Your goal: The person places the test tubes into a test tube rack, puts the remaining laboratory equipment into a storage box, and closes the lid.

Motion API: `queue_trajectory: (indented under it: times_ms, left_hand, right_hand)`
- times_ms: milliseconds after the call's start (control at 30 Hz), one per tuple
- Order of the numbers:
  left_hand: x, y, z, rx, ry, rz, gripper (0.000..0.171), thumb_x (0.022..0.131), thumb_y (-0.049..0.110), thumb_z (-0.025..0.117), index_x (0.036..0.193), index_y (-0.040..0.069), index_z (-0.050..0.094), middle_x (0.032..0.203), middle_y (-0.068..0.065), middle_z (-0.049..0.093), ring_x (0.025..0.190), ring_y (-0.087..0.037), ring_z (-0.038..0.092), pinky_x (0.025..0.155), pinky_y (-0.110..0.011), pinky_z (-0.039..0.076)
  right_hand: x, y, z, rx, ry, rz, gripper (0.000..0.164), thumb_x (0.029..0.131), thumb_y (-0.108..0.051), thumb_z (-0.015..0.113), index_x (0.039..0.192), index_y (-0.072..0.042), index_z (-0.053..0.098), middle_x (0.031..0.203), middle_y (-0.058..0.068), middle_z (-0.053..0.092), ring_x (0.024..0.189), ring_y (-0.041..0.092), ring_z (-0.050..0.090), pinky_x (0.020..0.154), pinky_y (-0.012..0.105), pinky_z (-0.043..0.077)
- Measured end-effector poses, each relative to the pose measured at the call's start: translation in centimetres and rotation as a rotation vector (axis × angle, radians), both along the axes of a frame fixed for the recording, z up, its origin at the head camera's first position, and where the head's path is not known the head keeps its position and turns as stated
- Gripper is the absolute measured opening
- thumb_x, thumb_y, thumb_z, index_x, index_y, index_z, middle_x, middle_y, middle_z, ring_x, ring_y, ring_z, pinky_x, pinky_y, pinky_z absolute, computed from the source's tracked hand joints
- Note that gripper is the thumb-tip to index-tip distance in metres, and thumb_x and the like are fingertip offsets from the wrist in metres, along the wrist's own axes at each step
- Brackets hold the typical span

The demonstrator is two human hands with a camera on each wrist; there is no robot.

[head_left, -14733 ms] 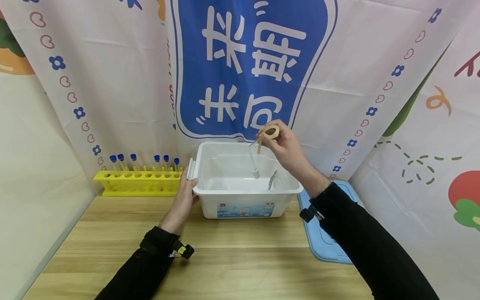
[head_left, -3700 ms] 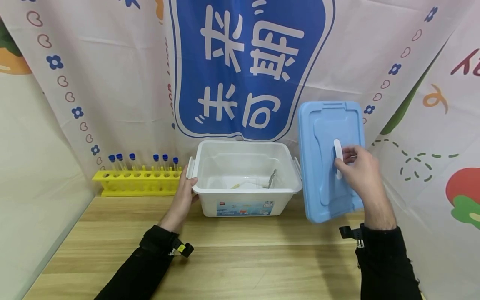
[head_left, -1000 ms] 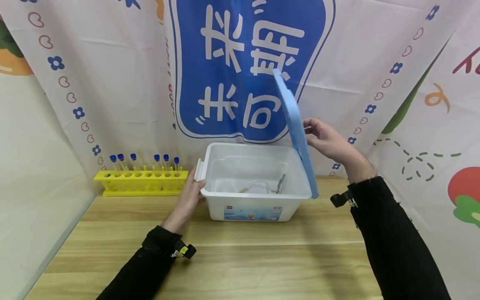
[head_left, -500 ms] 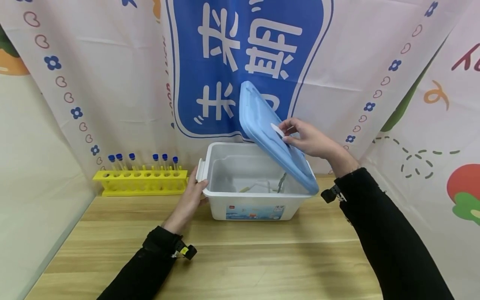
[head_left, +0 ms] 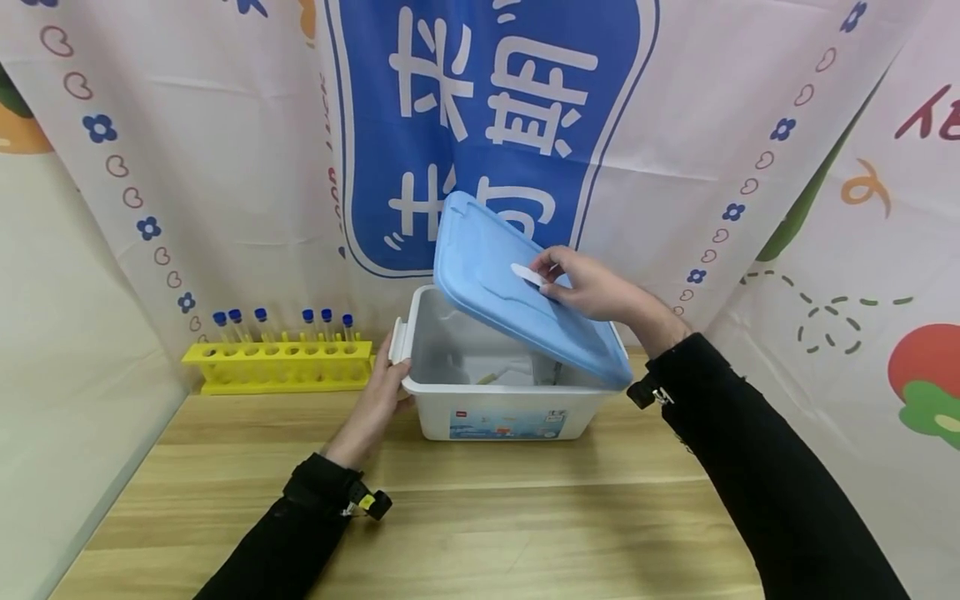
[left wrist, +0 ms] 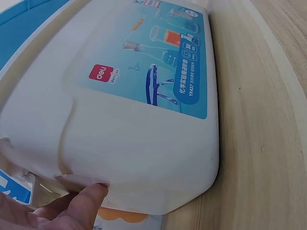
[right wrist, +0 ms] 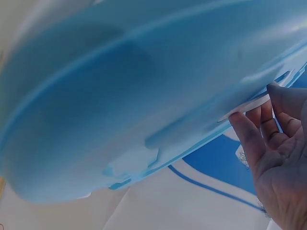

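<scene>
A white plastic storage box (head_left: 431,412) with a blue label stands on the table, partly under a slanting light-blue lid (head_left: 480,258). The lid's right end rests at the box's right rim while its left end is raised. My right hand (head_left: 588,283) pinches the lid's white handle (right wrist: 247,104) between thumb and fingers. At the box's left end my left hand (head_left: 381,396) grips the side below the white latch (head_left: 399,340), its thumb on the front corner. Inside the box, clear items and a yellowish strip (head_left: 489,378) show at the bottom, partly hidden by the lid.
To the left stands a yellow test tube rack (head_left: 277,354) holding several blue-capped tubes (head_left: 308,327), close beside my left hand. A printed cloth (head_left: 247,167) hangs right behind the box. The wooden table (head_left: 480,517) stretches in front.
Earlier my right hand was in the box with a ring-shaped item, then lifted the lid from the right. Over the last second the lid has tilted leftward and down over the box, which shifted slightly right.
</scene>
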State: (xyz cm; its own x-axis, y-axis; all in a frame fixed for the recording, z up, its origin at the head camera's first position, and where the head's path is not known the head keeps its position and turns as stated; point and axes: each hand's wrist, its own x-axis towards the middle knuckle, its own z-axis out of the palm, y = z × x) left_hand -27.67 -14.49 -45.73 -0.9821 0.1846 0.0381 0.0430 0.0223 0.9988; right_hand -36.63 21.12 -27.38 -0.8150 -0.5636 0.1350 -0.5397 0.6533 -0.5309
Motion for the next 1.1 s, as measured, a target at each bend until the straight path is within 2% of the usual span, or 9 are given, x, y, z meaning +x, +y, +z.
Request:
queue_trajectory:
  times_ms: [267,433,533,700,833,967,1100]
  left_hand:
    - [0.0,0.0,0.1,-0.026,-0.002,0.002,0.076,0.127,0.045,0.034,0.188,0.043,-0.011,0.198,-0.020,-0.005,0.179,-0.058,0.021,0.137,-0.085,0.031]
    - [-0.1,-0.1,0.0,-0.015,-0.013,-0.010,0.070,0.127,0.046,0.025,0.188,0.045,-0.010,0.199,-0.019,0.004,0.182,-0.051,0.024,0.139,-0.082,0.033]
    - [-0.2,-0.3,0.0,-0.010,-0.025,-0.011,0.068,0.127,0.046,0.022,0.188,0.046,-0.010,0.200,-0.015,0.004,0.183,-0.046,0.024,0.140,-0.082,0.032]
    - [-0.1,-0.6,0.0,-0.029,-0.041,-0.011,0.068,0.127,0.048,0.019,0.187,0.048,-0.013,0.201,-0.012,-0.001,0.184,-0.045,0.022,0.140,-0.082,0.032]
    - [-0.1,-0.8,0.0,-0.032,-0.044,-0.013,0.066,0.127,0.055,0.016,0.187,0.050,-0.012,0.201,-0.010,0.006,0.184,-0.045,0.021,0.140,-0.082,0.032]
    - [-0.1,-0.7,-0.1,-0.021,-0.018,-0.015,0.067,0.126,0.056,0.015,0.188,0.046,-0.012,0.200,-0.012,0.013,0.184,-0.045,0.022,0.139,-0.083,0.031]
    - [-0.1,-0.5,0.0,-0.014,-0.003,-0.016,0.068,0.127,0.052,0.014,0.189,0.041,-0.012,0.199,-0.015,0.014,0.184,-0.045,0.022,0.139,-0.084,0.031]
  right_hand:
    - [0.1,-1.9,-0.9,0.052,-0.013,0.015,0.034,0.120,-0.002,0.058,0.153,0.005,0.062,0.149,0.024,0.065,0.140,0.039,0.062,0.125,0.057,0.054]
    - [0.3,-2.6,-1.3,0.104,0.006,0.009,0.032,0.121,-0.006,0.058,0.152,0.003,0.065,0.148,0.023,0.067,0.138,0.037,0.062,0.124,0.057,0.055]
    - [0.2,-2.8,-1.5,0.115,0.017,0.006,0.032,0.122,-0.007,0.058,0.151,0.002,0.065,0.148,0.023,0.067,0.139,0.037,0.063,0.124,0.057,0.055]
    - [0.2,-3.2,-1.7,0.132,0.006,-0.005,0.032,0.122,-0.009,0.058,0.151,-0.001,0.066,0.147,0.019,0.067,0.137,0.035,0.063,0.125,0.055,0.055]
    - [0.8,-3.7,-2.1,0.187,0.021,0.006,0.031,0.121,-0.010,0.060,0.150,-0.003,0.069,0.145,0.018,0.070,0.134,0.033,0.066,0.123,0.055,0.056]
    - [1.2,-4.4,-3.0,0.277,0.059,0.027,0.031,0.121,-0.011,0.060,0.149,-0.004,0.071,0.144,0.016,0.074,0.134,0.032,0.069,0.123,0.054,0.058]
    - [1.4,-4.7,-3.6,0.333,0.075,0.048,0.031,0.121,-0.011,0.060,0.149,-0.005,0.072,0.146,0.015,0.075,0.138,0.032,0.071,0.125,0.053,0.058]
